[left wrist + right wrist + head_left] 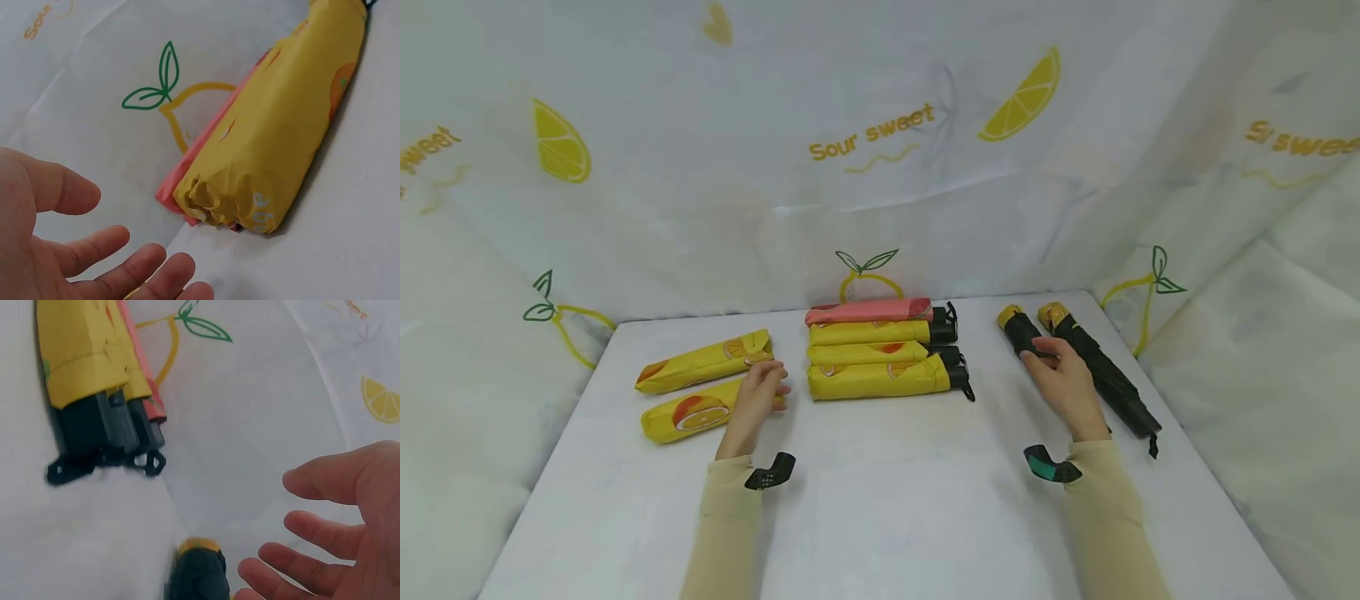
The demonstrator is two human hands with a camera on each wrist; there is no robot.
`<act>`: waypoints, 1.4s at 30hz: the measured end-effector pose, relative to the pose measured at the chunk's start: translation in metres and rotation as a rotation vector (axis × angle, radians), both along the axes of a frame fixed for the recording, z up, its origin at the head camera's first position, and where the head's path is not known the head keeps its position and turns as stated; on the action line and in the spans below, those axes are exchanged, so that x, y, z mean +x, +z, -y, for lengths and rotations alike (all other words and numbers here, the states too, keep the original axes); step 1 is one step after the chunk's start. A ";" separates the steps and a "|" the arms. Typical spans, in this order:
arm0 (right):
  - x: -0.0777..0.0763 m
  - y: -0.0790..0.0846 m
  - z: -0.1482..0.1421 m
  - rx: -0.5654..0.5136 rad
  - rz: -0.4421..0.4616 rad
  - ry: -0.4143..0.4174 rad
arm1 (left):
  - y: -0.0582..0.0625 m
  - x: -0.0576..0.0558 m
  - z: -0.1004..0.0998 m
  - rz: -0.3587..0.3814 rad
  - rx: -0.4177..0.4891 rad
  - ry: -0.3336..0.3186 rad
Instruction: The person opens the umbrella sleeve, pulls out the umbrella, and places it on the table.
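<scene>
My left hand (758, 396) hovers at the right end of the nearer yellow pouch (696, 411), which has an orange-slice print; fingers loosely bent, nothing in its grasp. Behind that pouch lies a similar yellow pouch (703, 362). On the right, my right hand (1063, 385) is over the shorter-looking black folded umbrella (1021, 332), whose end is yellow. Its fingers (312, 537) are spread and relaxed in the right wrist view, with the umbrella beside them; the hand covers the rest of it. Another black folded umbrella (1108, 375) lies slanted just to the right, strap toward me.
At the table's back middle lie three yellow-covered folded umbrellas (876, 379) side by side with a pink one (868, 312) behind, black handles pointing right. A white lemon-print cloth (737, 233) rises behind the white table (880, 500).
</scene>
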State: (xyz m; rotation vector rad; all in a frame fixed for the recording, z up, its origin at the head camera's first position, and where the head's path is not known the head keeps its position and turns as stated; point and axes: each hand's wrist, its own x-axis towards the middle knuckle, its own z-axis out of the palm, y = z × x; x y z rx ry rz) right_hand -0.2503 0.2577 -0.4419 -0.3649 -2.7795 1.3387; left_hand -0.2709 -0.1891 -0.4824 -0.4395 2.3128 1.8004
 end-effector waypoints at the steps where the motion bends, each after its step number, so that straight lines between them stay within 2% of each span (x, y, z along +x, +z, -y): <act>1: -0.005 -0.001 0.004 -0.028 0.004 0.011 | 0.000 0.000 -0.001 0.000 0.002 0.003; 7: -0.029 -0.014 0.027 -0.163 0.112 0.071 | -0.004 0.002 -0.009 0.006 0.013 -0.005; 13: -0.035 -0.031 0.043 -0.271 0.258 0.094 | -0.008 0.002 -0.016 0.017 0.003 -0.027; 20: -0.038 -0.048 0.053 -0.240 0.349 0.207 | -0.011 0.003 -0.019 0.040 -0.016 -0.051; 24: -0.037 -0.053 0.054 -0.210 0.361 0.263 | -0.014 0.005 -0.019 0.053 -0.029 -0.077; 29: -0.035 -0.056 0.057 -0.185 0.334 0.308 | -0.018 0.008 -0.021 0.068 -0.050 -0.113; 36: -0.033 -0.054 0.061 -0.206 0.340 0.295 | -0.019 0.008 -0.024 0.055 -0.051 -0.138; 42: -0.033 -0.056 0.058 -0.178 0.343 0.330 | -0.017 0.007 -0.026 0.070 -0.056 -0.143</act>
